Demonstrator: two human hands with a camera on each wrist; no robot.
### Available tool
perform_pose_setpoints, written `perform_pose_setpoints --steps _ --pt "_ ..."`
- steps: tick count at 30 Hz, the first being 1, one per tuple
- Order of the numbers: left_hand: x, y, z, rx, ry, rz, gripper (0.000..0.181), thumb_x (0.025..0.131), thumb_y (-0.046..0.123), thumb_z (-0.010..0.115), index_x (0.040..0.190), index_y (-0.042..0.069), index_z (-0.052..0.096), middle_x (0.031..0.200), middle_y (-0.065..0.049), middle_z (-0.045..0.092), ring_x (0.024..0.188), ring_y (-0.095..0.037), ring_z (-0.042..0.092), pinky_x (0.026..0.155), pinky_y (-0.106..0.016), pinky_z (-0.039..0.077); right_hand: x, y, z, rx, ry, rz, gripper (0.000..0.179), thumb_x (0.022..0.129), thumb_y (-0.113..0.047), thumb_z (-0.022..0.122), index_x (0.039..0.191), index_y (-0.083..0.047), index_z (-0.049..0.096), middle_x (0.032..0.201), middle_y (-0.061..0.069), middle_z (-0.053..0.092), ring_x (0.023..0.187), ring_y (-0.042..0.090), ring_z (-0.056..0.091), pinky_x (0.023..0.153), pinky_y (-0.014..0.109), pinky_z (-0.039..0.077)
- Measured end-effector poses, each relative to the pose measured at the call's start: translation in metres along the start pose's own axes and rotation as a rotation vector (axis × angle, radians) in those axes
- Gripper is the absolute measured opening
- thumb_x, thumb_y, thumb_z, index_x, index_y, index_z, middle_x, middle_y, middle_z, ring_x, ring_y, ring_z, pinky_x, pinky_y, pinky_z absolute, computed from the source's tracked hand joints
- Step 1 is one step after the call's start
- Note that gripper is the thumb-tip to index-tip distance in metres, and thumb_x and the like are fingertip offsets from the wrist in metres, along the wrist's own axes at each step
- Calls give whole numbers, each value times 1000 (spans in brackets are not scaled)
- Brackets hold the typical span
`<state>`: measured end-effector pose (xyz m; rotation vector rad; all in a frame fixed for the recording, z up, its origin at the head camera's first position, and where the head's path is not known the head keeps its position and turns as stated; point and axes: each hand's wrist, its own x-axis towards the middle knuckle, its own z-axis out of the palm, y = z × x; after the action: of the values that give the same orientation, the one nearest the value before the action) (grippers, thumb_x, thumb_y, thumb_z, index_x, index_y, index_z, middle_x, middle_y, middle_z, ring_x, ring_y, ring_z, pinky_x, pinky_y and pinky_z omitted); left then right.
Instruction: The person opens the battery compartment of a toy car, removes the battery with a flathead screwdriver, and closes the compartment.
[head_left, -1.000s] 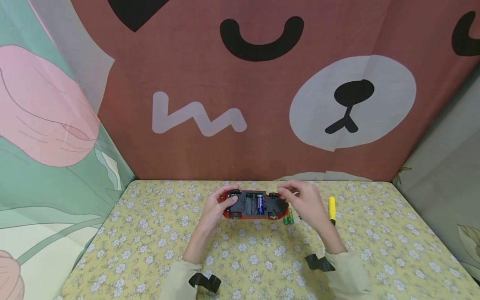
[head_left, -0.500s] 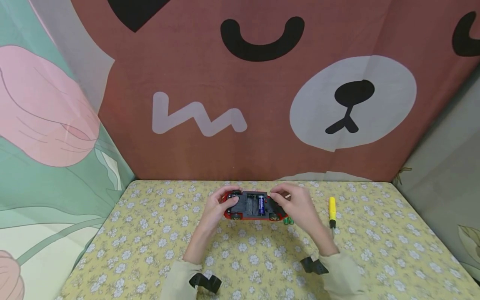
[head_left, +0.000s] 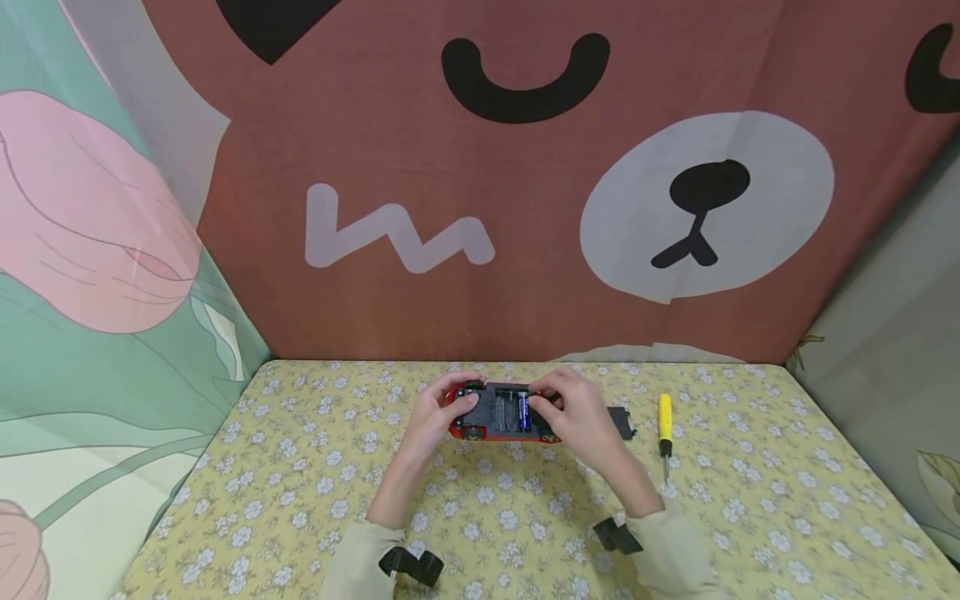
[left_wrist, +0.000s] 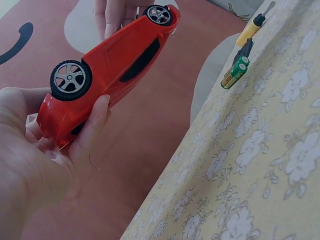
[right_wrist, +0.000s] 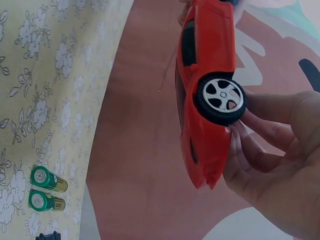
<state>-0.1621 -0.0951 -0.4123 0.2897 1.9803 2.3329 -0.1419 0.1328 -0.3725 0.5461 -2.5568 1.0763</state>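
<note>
A red toy car (head_left: 480, 421) is held up over the table with its black underside and uncovered battery compartment turned upward in the head view. My left hand (head_left: 429, 410) grips its left end, thumb on the underside. One blue battery (head_left: 523, 412) lies in the compartment; the slot beside it holds none. My right hand (head_left: 579, 414) has bent fingers at the battery's right side. Whether they pinch it is hidden, since the right wrist view shows only the car's red side and a wheel (right_wrist: 221, 98) before the fingers.
Two green batteries (right_wrist: 49, 189) stand together on the flowered tablecloth (head_left: 300, 500), hidden behind the right hand in the head view. A black battery cover (head_left: 621, 422) lies right of that hand. Farther right is a yellow screwdriver (head_left: 665, 425). A bear-print curtain (head_left: 390, 317) hangs behind the table.
My right hand has moved left along the car from its right end to the blue battery. The black cover has come into view behind it. The left hand and car barely moved.
</note>
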Motion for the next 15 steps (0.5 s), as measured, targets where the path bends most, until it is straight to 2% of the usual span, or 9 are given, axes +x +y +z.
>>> perform_pose_setpoints --steps 4,11,15 --pt "0 0 0 3 0 4 34 98 4 67 131 -2 65 131 -13 61 108 -23 61 83 -34 55 0 -1 5 -47 2 -22 12 90 -3 80 102 -3 78 97 6 64 75 13 56 64 31 51" --pt "0 0 0 14 -4 11 34 98 4 67 131 -1 66 132 -13 61 108 -23 61 84 -34 55 0 -3 8 -89 -24 0 14 92 -4 78 105 -3 78 100 6 62 87 21 56 71 39 50" --pt "0 0 -1 18 -11 17 34 98 3 67 131 -2 65 133 -13 61 110 -23 61 85 -34 55 0 -3 11 -136 -25 -16 15 91 -4 79 106 -3 78 99 6 60 89 23 54 73 40 47"
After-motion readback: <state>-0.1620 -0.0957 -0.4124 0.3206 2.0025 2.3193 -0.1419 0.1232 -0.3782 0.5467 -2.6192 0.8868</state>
